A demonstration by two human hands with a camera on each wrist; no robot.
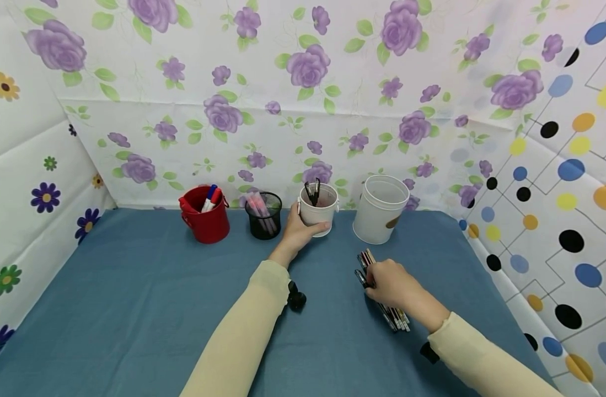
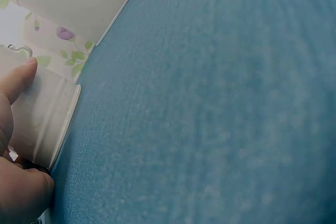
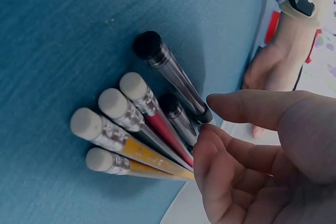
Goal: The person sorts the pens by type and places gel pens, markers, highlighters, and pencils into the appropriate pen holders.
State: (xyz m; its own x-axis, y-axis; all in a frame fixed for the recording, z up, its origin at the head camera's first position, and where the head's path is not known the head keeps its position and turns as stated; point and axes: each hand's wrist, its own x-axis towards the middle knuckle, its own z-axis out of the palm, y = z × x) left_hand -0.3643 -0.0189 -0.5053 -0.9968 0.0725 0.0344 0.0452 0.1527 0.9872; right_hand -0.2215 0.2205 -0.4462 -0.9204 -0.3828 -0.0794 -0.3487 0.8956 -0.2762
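My left hand (image 1: 295,231) grips a small white bucket (image 1: 327,212), its thumb across the front. Several black pens (image 1: 312,192) stand up out of that bucket. In the left wrist view, the thumb and fingers (image 2: 21,80) lie around the bucket's wall (image 2: 44,108), whose base is at the cloth. Over a bundle of pencils (image 1: 399,318), my right hand (image 1: 394,284) pinches a clear pen with a black end (image 3: 176,80) between thumb and forefinger. A second black-ended pen (image 3: 178,116) lies beside the white-erasered pencils (image 3: 113,129), their far ends hidden behind the hand.
Left of the white bucket stand a black mesh cup (image 1: 264,223) with pink pens and a red bucket (image 1: 210,223) with markers. A larger white bin (image 1: 379,212) stands to its right. Blue cloth (image 1: 134,309) covers the table, with patterned fabric (image 1: 273,160) behind.
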